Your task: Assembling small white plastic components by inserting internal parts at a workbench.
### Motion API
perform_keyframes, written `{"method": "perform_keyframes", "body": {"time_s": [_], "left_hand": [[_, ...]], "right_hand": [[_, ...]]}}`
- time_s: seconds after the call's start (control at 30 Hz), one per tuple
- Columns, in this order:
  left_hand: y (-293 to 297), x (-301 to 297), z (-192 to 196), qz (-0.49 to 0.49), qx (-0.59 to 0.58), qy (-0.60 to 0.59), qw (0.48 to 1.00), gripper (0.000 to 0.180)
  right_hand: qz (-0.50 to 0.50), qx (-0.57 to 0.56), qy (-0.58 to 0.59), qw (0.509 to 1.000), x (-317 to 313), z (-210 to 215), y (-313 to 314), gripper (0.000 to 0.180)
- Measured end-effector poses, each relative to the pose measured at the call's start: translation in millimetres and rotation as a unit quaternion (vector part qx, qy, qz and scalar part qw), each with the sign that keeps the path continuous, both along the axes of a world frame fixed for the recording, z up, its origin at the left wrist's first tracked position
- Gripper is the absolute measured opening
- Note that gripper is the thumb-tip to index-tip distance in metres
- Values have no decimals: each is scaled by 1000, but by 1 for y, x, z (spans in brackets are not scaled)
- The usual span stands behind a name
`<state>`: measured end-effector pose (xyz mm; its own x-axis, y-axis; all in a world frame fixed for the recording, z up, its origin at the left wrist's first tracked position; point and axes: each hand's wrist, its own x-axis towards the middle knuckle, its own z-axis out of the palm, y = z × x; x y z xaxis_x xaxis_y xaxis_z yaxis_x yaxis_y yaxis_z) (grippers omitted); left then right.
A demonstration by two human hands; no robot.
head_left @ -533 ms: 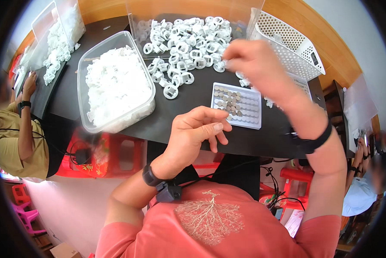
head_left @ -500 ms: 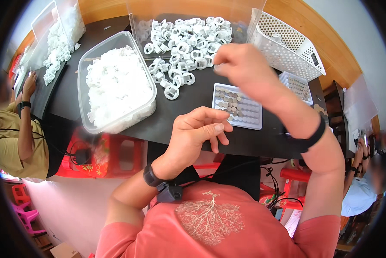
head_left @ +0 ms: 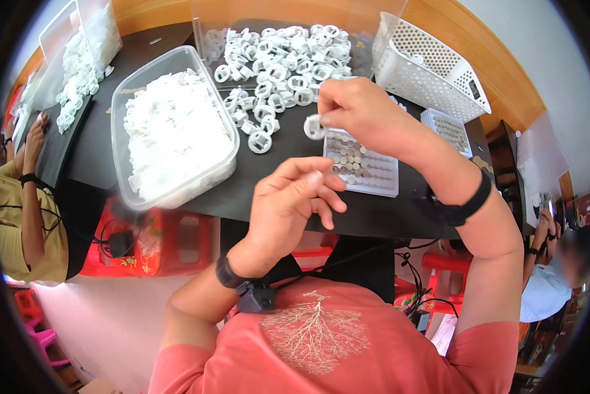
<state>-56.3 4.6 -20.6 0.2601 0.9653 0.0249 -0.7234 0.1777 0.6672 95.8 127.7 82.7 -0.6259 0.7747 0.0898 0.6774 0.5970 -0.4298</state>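
My right hand (head_left: 361, 108) pinches a round white plastic ring part (head_left: 314, 127) by its edge, just above the table. Below that hand sits a pale plastic tray (head_left: 385, 189) with several rows of small silver button cells (head_left: 349, 159); my forearm covers its far right corner. My left hand (head_left: 294, 197) hovers in front of the tray's left side, palm turned inward, fingers apart and loosely curled, with nothing visible in it. Beyond both hands spreads a pile of similar white ring parts (head_left: 278, 69), a few of them loose on the near side.
On the left stands a clear tub (head_left: 234, 159) heaped with white pieces. A white perforated basket (head_left: 439, 85) and a second cell tray (head_left: 462, 152) are at the far right. Co-workers' arms (head_left: 35, 154) show at both sides. Red stools (head_left: 170, 246) stand below the dark table (head_left: 255, 190).
My right hand has come down slightly toward the tray, and a white ring part now shows in its fingers. My left hand has shifted a little left, its fingers spreading.
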Motion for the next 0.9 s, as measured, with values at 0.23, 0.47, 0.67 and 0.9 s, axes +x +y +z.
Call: {"method": "perform_keyframes", "body": {"time_s": [0.23, 0.47, 0.67, 0.9], "left_hand": [[5, 9, 17, -9, -12, 113, 993, 43], [3, 24, 25, -4, -45, 91, 995, 30], [6, 37, 21, -19, -24, 22, 999, 34], [4, 56, 15, -21, -58, -55, 997, 32]], "right_hand": [[78, -46, 32, 995, 38, 22, -42, 12], [107, -114, 123, 980, 53, -2, -49, 14], [-13, -35, 253, 967, 67, -8, -73, 21], [-32, 168, 238, 956, 76, -37, -106, 20]]}}
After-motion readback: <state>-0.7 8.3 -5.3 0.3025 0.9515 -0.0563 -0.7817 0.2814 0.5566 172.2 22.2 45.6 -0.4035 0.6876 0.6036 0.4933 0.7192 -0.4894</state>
